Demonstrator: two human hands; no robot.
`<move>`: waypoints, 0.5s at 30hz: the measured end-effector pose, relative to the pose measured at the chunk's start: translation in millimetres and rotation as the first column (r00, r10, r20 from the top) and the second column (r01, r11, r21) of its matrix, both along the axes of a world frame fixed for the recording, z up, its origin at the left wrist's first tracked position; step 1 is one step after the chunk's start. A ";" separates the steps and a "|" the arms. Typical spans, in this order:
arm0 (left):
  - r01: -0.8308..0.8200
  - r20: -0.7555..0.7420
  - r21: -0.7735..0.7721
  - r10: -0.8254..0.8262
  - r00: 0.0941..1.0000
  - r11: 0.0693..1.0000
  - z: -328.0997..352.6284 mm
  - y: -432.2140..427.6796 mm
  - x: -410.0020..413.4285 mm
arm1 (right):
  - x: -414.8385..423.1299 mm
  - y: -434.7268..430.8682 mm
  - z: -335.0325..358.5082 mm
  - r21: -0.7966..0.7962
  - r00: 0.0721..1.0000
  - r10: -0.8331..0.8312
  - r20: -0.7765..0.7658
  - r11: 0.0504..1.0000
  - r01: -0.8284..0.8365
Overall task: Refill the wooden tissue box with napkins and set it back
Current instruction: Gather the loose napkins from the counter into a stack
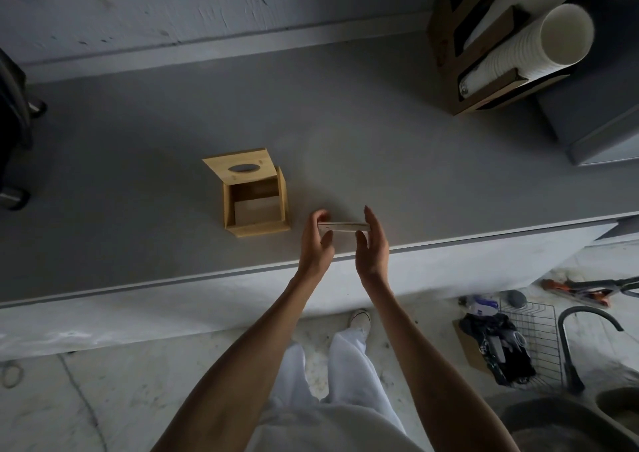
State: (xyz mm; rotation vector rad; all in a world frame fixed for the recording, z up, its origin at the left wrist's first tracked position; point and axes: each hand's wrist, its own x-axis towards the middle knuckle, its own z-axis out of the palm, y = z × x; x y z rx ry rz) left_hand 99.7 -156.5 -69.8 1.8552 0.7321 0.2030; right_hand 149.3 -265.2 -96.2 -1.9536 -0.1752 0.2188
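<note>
While both hands square a thin stack of napkins (343, 225) above the table's (449, 161) near edge, the wooden tissue box (255, 198) lies open just left.

Left hand (316, 240) fingers pinch one end, right hand (371, 240) fingers press flat on the other. Keep edges aligned, slide in level; the hinged lid (240, 168) tilts back, clear. Cup dispenser (498, 47) stands well apart.

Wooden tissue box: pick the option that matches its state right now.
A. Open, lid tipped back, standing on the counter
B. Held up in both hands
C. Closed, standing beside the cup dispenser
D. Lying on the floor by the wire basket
A: the wooden tissue box stands open on the counter, its lid with the oval slot tipped back, while the left hand and right hand hold a napkin stack beside it.
</note>
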 end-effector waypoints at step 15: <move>-0.074 -0.106 -0.203 0.053 0.993 0.976 11.5 -2.4 10.0 | 9.2 2.2 2.6 0.056 0.992 0.047 -0.114 0.998 -0.041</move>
